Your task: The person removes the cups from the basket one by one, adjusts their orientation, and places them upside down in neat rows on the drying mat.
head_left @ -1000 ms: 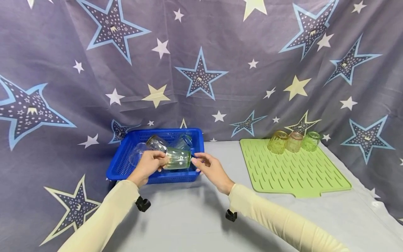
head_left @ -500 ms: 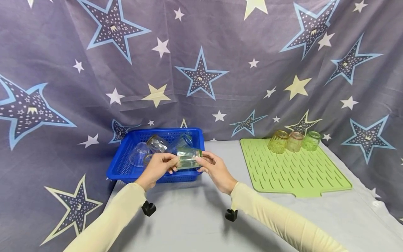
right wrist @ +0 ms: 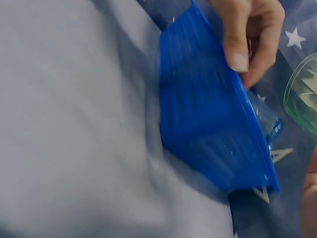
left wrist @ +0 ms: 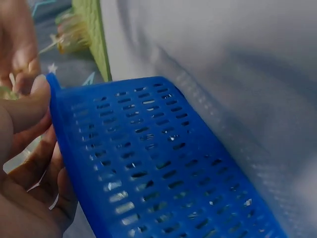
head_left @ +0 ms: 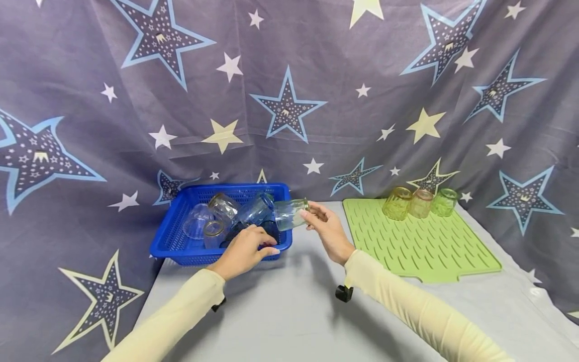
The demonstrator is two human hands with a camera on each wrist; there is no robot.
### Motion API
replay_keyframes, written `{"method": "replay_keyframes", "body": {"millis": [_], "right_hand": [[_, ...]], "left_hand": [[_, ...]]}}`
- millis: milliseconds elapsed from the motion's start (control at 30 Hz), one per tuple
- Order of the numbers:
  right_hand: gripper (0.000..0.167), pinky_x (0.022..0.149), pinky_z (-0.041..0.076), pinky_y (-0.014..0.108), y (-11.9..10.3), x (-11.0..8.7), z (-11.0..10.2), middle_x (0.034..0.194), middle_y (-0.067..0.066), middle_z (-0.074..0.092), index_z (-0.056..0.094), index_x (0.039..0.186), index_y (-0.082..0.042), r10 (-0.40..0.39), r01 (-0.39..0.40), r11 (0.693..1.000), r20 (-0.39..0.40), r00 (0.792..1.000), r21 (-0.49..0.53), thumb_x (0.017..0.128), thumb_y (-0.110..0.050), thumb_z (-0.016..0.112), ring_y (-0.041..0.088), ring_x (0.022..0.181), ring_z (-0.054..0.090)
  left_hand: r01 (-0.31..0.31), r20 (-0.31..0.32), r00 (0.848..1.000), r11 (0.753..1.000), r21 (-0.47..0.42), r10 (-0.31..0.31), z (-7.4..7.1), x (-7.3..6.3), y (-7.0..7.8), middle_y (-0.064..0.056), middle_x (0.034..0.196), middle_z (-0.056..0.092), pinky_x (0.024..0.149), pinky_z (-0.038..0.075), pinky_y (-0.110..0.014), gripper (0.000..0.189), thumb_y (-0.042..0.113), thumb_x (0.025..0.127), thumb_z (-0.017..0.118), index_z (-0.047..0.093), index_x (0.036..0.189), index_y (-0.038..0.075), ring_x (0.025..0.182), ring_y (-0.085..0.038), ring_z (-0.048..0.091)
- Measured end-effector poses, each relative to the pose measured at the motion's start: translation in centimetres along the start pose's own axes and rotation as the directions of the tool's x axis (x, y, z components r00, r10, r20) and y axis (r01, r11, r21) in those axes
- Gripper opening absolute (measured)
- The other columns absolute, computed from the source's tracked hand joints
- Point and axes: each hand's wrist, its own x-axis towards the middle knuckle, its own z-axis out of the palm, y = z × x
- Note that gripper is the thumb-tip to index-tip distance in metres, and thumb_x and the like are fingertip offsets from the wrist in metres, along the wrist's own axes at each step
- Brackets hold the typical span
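Note:
In the head view, my right hand (head_left: 332,234) holds a pale green-tinted drinking glass (head_left: 289,214) on its side, thumb and fingers at its green-rimmed end. The glass is over the right end of the blue basket (head_left: 178,254). It also shows at the edge of the right wrist view as a green-rimmed glass (right wrist: 304,94). My left hand (head_left: 248,250) reaches over the basket's front rim, thumb apart from the bent fingers. Inside the basket lie a blue glass (head_left: 257,210), an amber-rimmed glass (head_left: 224,207), a smaller glass (head_left: 214,234) and a clear glass (head_left: 197,222).
A green drying mat (head_left: 420,246) lies on the white-covered table (head_left: 289,311) to the right. Along its back edge stand a yellow glass (head_left: 397,205), a pink glass (head_left: 420,205) and a green glass (head_left: 445,203). A star-patterned cloth (head_left: 289,166) hangs behind.
Both hands held the pale green glass before. My left hand has let go of it and moved down to the basket's front rim, while my right hand has carried the glass right and slightly up.

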Motion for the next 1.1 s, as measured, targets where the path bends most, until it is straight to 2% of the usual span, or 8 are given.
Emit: {"method": "replay_keyframes", "body": {"millis": [133, 333, 667, 833, 1000, 1100], "right_hand": [[0.062, 0.087, 0.051, 0.034, -0.2, 0.4, -1.4, 0.127, 0.011, 0.061, 0.051, 0.146, -0.006, -0.002, 0.000, 0.998, -0.039, 0.999, -0.059, 0.094, -0.030, 0.077, 0.022, 0.101, 0.058], [0.060, 0.081, 0.052, 0.029, 0.0, 1.1, -3.5, 0.132, 0.011, 0.060, 0.054, 0.145, -0.007, -0.019, 0.010, 0.990, -0.065, 0.998, -0.141, 0.095, -0.028, 0.077, 0.018, 0.103, 0.057], [0.061, 0.083, 0.051, 0.028, 0.9, 2.6, -6.8, 0.126, 0.012, 0.052, 0.055, 0.146, -0.010, 0.007, -0.046, 0.956, -0.132, 0.991, -0.291, 0.094, -0.034, 0.077, 0.016, 0.099, 0.052], [0.059, 0.081, 0.051, 0.028, 0.9, 3.0, -8.3, 0.129, 0.014, 0.051, 0.057, 0.143, -0.009, -0.016, -0.048, 0.935, -0.175, 0.984, -0.352, 0.093, -0.033, 0.079, 0.018, 0.097, 0.053], [0.060, 0.078, 0.047, 0.028, 0.9, 3.6, -9.8, 0.132, 0.016, 0.051, 0.058, 0.141, -0.008, -0.052, -0.048, 0.901, -0.218, 0.975, -0.431, 0.091, -0.033, 0.081, 0.020, 0.096, 0.050], [0.064, 0.081, 0.046, 0.031, 0.9, 4.0, -10.8, 0.136, 0.016, 0.049, 0.056, 0.143, -0.008, -0.066, -0.053, 0.865, -0.217, 0.974, -0.500, 0.091, -0.035, 0.081, 0.022, 0.099, 0.049]], "left_hand": [[-0.069, -0.013, 0.997, 0.991, 0.111, 0.071, 0.6, 0.5, 0.7, 0.004, 0.093, 0.072, 0.074, 0.051, -0.034, 0.019, 0.030, 0.091, 0.080, 0.083, 0.101, 0.015, 0.084, -0.014, 0.059], [-0.127, -0.020, 0.991, 0.974, 0.187, 0.133, 1.1, 1.1, 1.3, 0.003, 0.092, 0.071, 0.072, 0.048, -0.032, 0.019, 0.031, 0.092, 0.079, 0.083, 0.100, 0.014, 0.084, -0.016, 0.058], [-0.116, -0.050, 0.990, 0.969, 0.220, 0.130, 1.3, 1.3, 1.9, 0.002, 0.084, 0.066, 0.072, 0.052, -0.037, 0.017, 0.028, 0.088, 0.083, 0.080, 0.090, 0.011, 0.080, -0.018, 0.060], [-0.125, -0.062, 0.988, 0.962, 0.241, 0.144, 1.2, 1.5, 2.1, 0.001, 0.081, 0.065, 0.069, 0.054, -0.037, 0.017, 0.029, 0.087, 0.083, 0.078, 0.086, 0.013, 0.075, -0.019, 0.060], [-0.127, -0.074, 0.985, 0.954, 0.270, 0.153, 1.1, 1.7, 2.4, 0.002, 0.075, 0.063, 0.063, 0.055, -0.038, 0.017, 0.028, 0.087, 0.084, 0.076, 0.079, 0.015, 0.069, -0.019, 0.060], [-0.124, -0.083, 0.985, 0.956, 0.266, 0.151, 1.1, 1.8, 2.5, 0.002, 0.073, 0.061, 0.060, 0.054, -0.039, 0.018, 0.026, 0.086, 0.086, 0.074, 0.076, 0.016, 0.067, -0.019, 0.060]]}}
